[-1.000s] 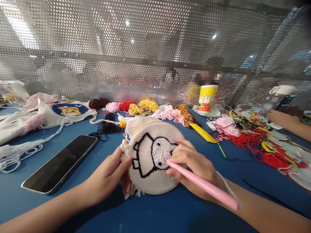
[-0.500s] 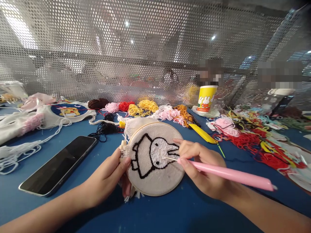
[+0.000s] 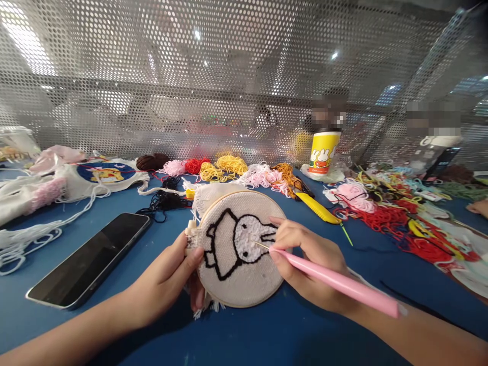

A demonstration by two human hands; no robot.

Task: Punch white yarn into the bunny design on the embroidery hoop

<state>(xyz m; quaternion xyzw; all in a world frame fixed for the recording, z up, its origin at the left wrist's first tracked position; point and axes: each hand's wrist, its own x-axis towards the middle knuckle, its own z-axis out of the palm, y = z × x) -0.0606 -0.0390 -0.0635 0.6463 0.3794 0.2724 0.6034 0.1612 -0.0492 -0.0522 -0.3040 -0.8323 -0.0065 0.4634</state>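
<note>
A round embroidery hoop (image 3: 249, 292) with off-white cloth stretched in it is tilted toward me above the blue table. A rabbit figure (image 3: 224, 244) lies sideways on the cloth, outlined in black yarn, its head filled with white loops. My left hand (image 3: 183, 269) is closed around the hoop's left edge, thumb in front, beside the hoop's screw. Between thumb and fingers, my right hand (image 3: 310, 267) grips a pink punch needle (image 3: 335, 282). The needle's tip touches or hovers just over the white face; I cannot tell which.
A black phone (image 3: 91, 259) lies at left, near a second embroidered cloth (image 3: 104, 175). Yarn bundles (image 3: 229, 165) line the back below a perforated metal screen. A yellow utility knife (image 3: 318, 207), a rabbit-printed cup (image 3: 324, 152) and tangled red yarn (image 3: 385, 218) are at right. Another person's hand (image 3: 478, 207) shows at the right edge.
The punch needle's handle has swung down and left, its tip shifting slightly up-left over the face. The hoop stays in my left hand. Another person's hand has appeared at the right edge.
</note>
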